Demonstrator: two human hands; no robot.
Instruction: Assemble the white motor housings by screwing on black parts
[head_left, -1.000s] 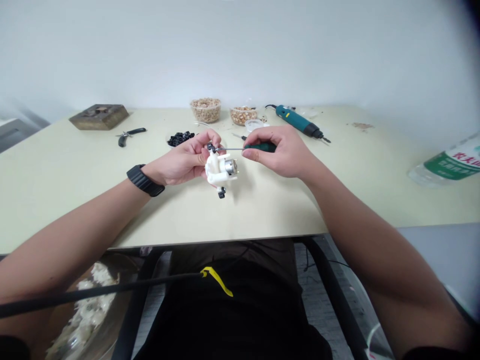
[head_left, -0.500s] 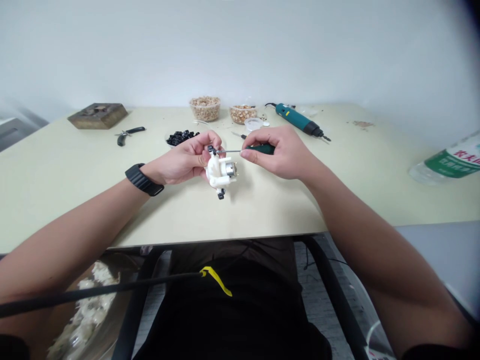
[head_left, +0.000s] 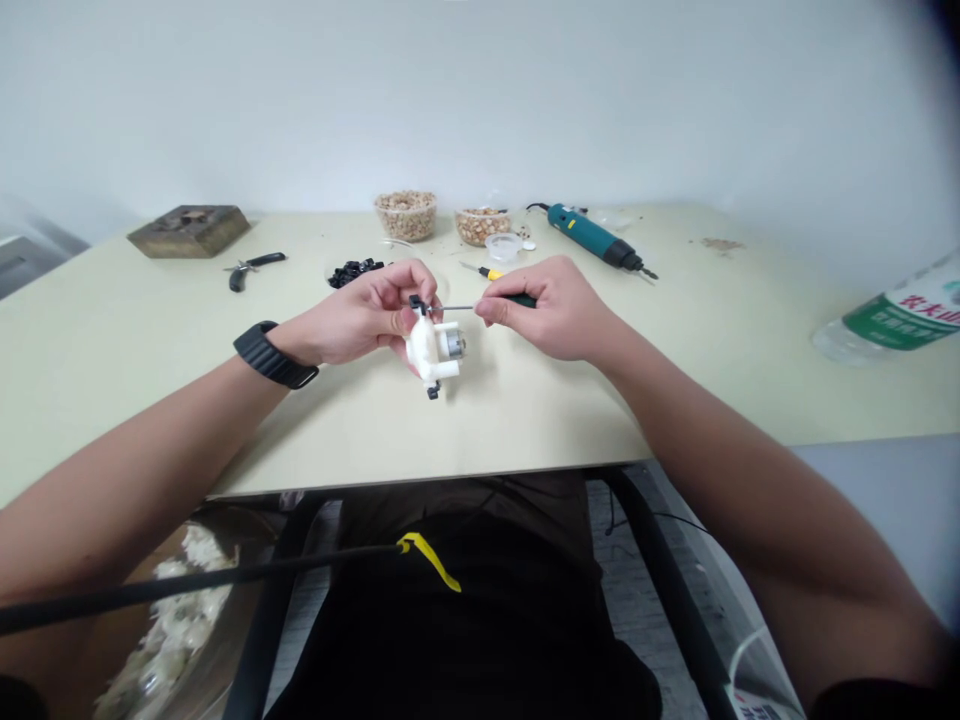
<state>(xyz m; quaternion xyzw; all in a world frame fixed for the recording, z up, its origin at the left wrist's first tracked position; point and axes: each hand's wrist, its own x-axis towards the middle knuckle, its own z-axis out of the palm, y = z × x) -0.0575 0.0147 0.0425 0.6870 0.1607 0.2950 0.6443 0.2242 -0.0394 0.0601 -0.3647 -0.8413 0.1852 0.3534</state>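
Observation:
Between the thumb and fingers of my left hand (head_left: pixel 382 310) is a white plastic motor assembly (head_left: pixel 422 350), held above the table. A silver motor (head_left: pixel 454 344) sits in it, and small black pieces (head_left: pixel 433 391) show at its top and bottom ends. My right hand (head_left: pixel 551 308) is closed around the dark green handle of a screwdriver (head_left: pixel 454 308). Its thin metal shaft points left, and the tip meets the upper black piece by my left fingertips. Whether the tip sits in a screw cannot be made out.
Behind my left hand lie many black parts (head_left: pixel 352 272). Two tubs of small pieces (head_left: pixel 406 216) (head_left: pixel 481 227), a yellow-handled tool (head_left: pixel 491 273) and a teal rotary tool (head_left: pixel 596 238) are farther back. Pliers (head_left: pixel 251 268) and a block (head_left: pixel 189 232) lie left; a bottle (head_left: pixel 892 318) lies right.
Both hands have shifted slightly left with the assembly and screwdriver, and the assembly is turned a little. More of the yellow-handled tool now shows behind my right hand.

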